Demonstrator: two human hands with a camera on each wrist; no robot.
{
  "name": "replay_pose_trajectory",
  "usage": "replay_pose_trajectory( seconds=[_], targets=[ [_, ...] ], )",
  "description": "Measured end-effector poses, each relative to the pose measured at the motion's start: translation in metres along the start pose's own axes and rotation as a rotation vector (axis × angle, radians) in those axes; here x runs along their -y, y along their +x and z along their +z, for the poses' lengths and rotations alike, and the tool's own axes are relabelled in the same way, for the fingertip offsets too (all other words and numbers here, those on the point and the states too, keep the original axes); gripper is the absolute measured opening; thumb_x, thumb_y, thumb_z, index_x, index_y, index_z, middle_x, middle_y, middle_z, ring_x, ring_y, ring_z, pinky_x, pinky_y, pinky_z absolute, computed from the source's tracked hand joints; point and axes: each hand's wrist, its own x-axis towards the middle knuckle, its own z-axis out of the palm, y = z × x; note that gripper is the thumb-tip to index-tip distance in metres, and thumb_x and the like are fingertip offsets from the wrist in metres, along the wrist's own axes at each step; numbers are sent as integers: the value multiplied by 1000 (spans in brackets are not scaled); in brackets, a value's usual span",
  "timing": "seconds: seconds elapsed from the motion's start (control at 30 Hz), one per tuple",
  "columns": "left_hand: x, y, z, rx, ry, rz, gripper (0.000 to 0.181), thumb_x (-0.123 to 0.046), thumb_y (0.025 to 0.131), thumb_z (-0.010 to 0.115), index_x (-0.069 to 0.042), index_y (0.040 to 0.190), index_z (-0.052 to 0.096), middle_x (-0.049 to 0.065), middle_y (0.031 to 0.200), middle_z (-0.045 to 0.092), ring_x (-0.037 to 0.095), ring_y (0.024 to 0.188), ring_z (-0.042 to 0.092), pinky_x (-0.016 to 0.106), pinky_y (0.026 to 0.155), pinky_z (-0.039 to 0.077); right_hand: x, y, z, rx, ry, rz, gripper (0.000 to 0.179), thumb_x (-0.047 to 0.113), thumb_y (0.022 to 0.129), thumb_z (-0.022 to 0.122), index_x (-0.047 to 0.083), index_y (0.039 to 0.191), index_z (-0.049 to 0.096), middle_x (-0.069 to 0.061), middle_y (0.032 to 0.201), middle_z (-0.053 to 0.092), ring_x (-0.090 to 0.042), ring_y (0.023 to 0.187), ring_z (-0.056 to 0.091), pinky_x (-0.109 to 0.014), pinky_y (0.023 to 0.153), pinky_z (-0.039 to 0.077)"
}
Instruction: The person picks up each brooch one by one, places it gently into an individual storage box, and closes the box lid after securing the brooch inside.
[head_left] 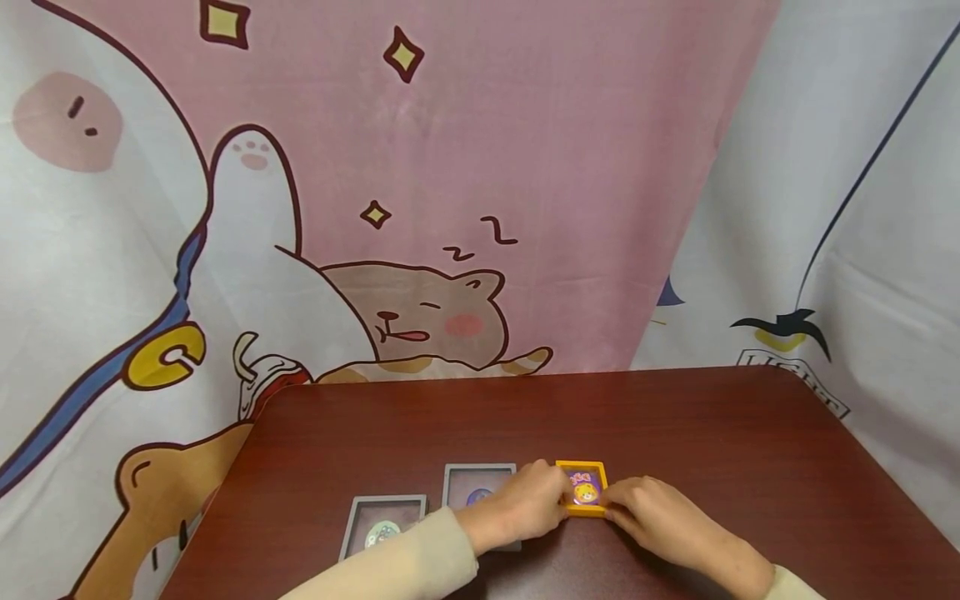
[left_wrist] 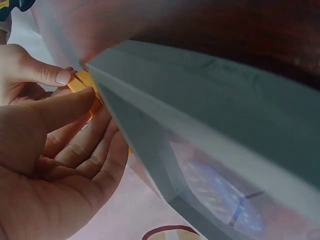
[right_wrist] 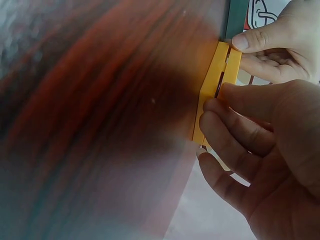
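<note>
A small yellow display frame (head_left: 580, 464) surrounds a purple badge with an orange bear (head_left: 586, 492). My left hand (head_left: 528, 502) pinches the left side of this frame, thumb near its lower corner. On the opposite side, my right hand (head_left: 663, 525) grips the right edge between thumb and fingers. In the right wrist view, the yellow frame (right_wrist: 205, 107) shows two layers with a narrow slit along its edge; the thumbs lie at that slit. A grey frame (left_wrist: 215, 112) fills much of the left wrist view, just beside the left hand (left_wrist: 75, 165).
Two larger grey frames stand left of the hands: one (head_left: 446, 485) holds a round bluish-purple piece, the other (head_left: 352, 527) a pale green round piece. My left forearm crosses in front of both. The dark red table (head_left: 675, 425) ends at a cartoon-printed curtain (head_left: 570, 208).
</note>
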Motion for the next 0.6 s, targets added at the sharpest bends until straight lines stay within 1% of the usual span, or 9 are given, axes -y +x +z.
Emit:
replay_pose_trajectory(
  seconds=[0.23,0.47,0.6],
  targets=[
    [0,0,1,-1,21,-10,12,-7,87,85,-14,79,78,-10,66,62,1,60,50,15,56,42,1,1,2,9,22,1,12,3,91,79,12,98,77,10,93,72,-1,85,64,-28,69,57],
    [-2,0,1,2,20,-16,9,-7,87,85,-13,82,80,-10,68,65,1,60,51,15,57,43,1,2,2,13,26,0,13,2,90,80,12,96,76,12,91,71,1,83,62,-26,67,56],
    [-1,-2,-1,-10,-11,-7,3,-11,89,84,-12,87,82,-10,74,70,-3,62,53,13,58,44,1,2,-1,20,29,20,12,4,91,80,13,98,78,12,93,73,0,84,64,-28,68,57]
  ],
)
